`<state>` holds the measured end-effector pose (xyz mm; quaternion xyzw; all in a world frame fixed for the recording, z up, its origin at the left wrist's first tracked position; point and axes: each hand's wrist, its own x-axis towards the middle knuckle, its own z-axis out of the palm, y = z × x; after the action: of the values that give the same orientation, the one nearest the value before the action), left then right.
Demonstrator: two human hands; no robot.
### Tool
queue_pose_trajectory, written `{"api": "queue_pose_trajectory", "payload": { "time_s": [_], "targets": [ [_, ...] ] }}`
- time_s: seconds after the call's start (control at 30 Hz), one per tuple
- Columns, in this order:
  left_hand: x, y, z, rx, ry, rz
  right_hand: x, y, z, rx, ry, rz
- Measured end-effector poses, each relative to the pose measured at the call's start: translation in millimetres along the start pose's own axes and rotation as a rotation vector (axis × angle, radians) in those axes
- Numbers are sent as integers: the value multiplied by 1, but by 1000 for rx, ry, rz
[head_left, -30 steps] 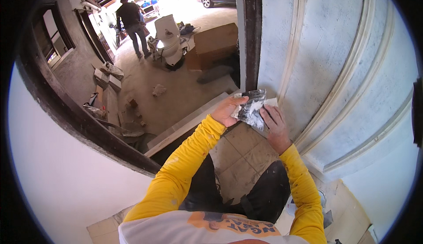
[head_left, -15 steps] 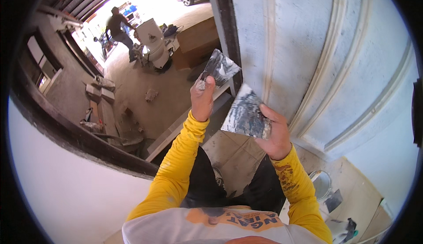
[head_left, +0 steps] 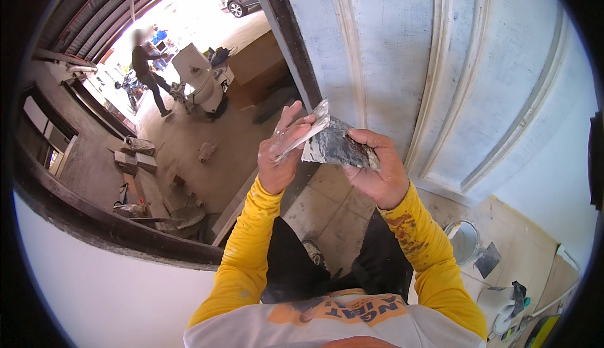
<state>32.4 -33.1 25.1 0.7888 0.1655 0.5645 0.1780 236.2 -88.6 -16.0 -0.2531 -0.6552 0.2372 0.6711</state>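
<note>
My left hand (head_left: 279, 164) grips a putty-smeared scraper (head_left: 318, 121), a thin flat blade now turned nearly edge-on, with white putty along it. My right hand (head_left: 382, 173) pinches a second flat putty spreader (head_left: 340, 144), dark and streaked with dried white filler, between thumb and fingers. The two blades meet or overlap in front of my chest; exact contact is hard to make out. Beyond the right hand stands a whitish panelled door (head_left: 396, 52) with raised mouldings and patchy filler.
A dark door frame (head_left: 286, 33) borders the opening on the left. Outside, a person (head_left: 146, 71) walks near a white toilet (head_left: 198, 77) and a cardboard box (head_left: 261, 59). On the tiled floor at lower right are a round tub (head_left: 462, 241) and a loose dark blade (head_left: 487, 260).
Both hands have come together, bringing the blades to each other. The left scraper has turned from face-on to nearly edge-on. My view has shifted right, and the person outside has changed stance.
</note>
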Motion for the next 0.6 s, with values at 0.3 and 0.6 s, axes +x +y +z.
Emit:
{"api": "queue_pose_trajectory", "payload": {
  "time_s": [0.3, 0.6],
  "targets": [
    [-1, -19, -18, 255, -303, -5, 32, -25, -53, 441, 165, 264],
    [-16, -83, -52, 120, 203, -575, -8, 156, -73, -422, 288, 434]
  ]
}}
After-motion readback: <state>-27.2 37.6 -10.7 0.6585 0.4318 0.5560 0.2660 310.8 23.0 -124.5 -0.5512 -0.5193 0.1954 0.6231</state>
